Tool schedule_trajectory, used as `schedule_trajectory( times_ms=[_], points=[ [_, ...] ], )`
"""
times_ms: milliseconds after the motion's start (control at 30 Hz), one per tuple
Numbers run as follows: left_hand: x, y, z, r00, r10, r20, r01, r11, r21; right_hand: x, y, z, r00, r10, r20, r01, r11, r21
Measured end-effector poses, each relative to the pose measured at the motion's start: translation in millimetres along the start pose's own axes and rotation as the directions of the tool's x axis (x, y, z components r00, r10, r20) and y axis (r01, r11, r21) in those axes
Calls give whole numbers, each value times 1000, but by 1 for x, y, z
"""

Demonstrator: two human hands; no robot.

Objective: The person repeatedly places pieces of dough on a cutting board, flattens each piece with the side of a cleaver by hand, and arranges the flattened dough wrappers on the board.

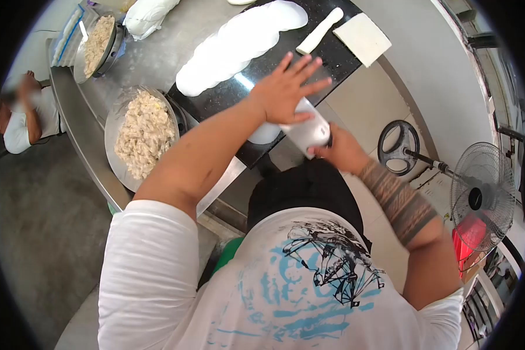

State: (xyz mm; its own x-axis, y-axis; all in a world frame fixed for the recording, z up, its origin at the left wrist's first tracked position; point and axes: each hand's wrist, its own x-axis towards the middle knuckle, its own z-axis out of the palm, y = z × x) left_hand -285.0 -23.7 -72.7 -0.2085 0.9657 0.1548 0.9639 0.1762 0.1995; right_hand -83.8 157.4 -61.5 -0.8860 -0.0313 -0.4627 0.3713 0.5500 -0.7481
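My right hand (pixel 347 150) is closed around the dark handle end of a wide, flat metal blade (pixel 309 131), like a cleaver or dough scraper. My left hand (pixel 283 90) is spread above the front edge of the black stone slab (pixel 216 108). Its thumb overlaps the blade; I cannot tell whether it presses on it. Below my left wrist, a round white piece (pixel 265 134), partly hidden, lies at the slab's edge. Farther back on the slab are a long, lumpy mass of white dough (pixel 239 49) and a thin dough roll (pixel 321 30).
A square white slab (pixel 363 38) lies at the far right corner. Left are a bowl of chunky filling (pixel 146 134), a second bowl (pixel 99 46) and a wrapped white bundle (pixel 149 16). A fan (pixel 481 198) stands right; another person (pixel 32 116) is far left.
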Motion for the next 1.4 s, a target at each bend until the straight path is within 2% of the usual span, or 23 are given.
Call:
schedule_trajectory(
  times_ms=[67,133,167,233,267,300,367,433,467,533,633,667,700,767,800,833,900,933,1067,1100,1167,1267,1400],
  points=[
    [8,-23,3,994,-52,-100,56,998,41,29,-1,-26,993,-113,-37,105,979,-175],
    [8,-33,-1,966,-69,-248,98,989,107,44,-17,-45,994,-101,-45,89,972,-218],
    [9,-32,-4,937,-177,-301,200,979,45,47,-24,-50,994,-96,-53,81,967,-241],
    [6,-30,-10,835,-396,-382,389,916,-98,31,-19,-37,992,-66,-112,49,988,-145],
    [4,-19,-26,785,-544,-296,537,836,-111,17,-1,-18,990,-57,-129,48,996,-74],
    [-4,-15,-33,793,-606,-55,589,788,-180,1,15,0,988,-48,-147,48,999,-3],
    [-22,-11,-48,695,-583,421,707,660,-253,-44,31,27,978,-132,-159,130,991,-24],
    [-35,13,-68,558,-496,665,786,572,-233,-80,-5,10,996,81,26,-77,990,-115],
    [-51,15,-60,655,-555,513,743,598,-301,-91,-18,3,975,194,104,-175,969,-174],
    [-91,8,-22,776,-609,163,616,677,-402,-90,-2,-8,994,100,-41,-105,986,-131],
    [-107,14,-27,584,-790,188,715,392,-579,-59,-5,-26,974,82,-213,-107,988,-110],
    [-107,20,-31,510,-819,264,706,223,-672,-39,-7,-22,963,83,-256,-119,985,-128],
    [-109,25,-31,489,-828,275,662,146,-735,-26,-9,-12,951,84,-298,-132,981,-145],
    [-112,31,-25,454,-836,309,548,-12,-837,-4,-25,38,953,118,-279,-109,993,45],
    [-112,35,-25,460,-836,299,512,-25,-859,8,-30,67,960,97,-261,-73,992,100],
    [-113,41,-34,471,-840,269,535,29,-844,10,-27,96,972,7,-234,12,997,80],
    [-110,54,-61,495,-841,217,580,133,-804,-9,-44,107,992,31,-121,-32,999,-5],
    [-112,53,-67,534,-835,131,594,261,-761,-18,-50,109,997,44,-67,-47,998,-50],
    [-97,40,-115,646,-763,-41,538,493,-684,-43,-34,98,993,15,-115,-19,999,-40],
    [-84,32,-126,653,-755,-64,531,516,-673,-45,-27,94,994,64,-93,-60,997,38],
    [-56,17,-144,662,-743,-101,520,552,-652,-53,-17,82,989,134,-58,-123,979,163],
    [-7,-10,-162,613,-761,-210,424,542,-725,-69,-12,55,976,214,-29,-194,926,324],
    [43,-36,-168,510,-839,-189,347,402,-847,-81,13,18,957,273,-97,-180,824,538]
  ],
)
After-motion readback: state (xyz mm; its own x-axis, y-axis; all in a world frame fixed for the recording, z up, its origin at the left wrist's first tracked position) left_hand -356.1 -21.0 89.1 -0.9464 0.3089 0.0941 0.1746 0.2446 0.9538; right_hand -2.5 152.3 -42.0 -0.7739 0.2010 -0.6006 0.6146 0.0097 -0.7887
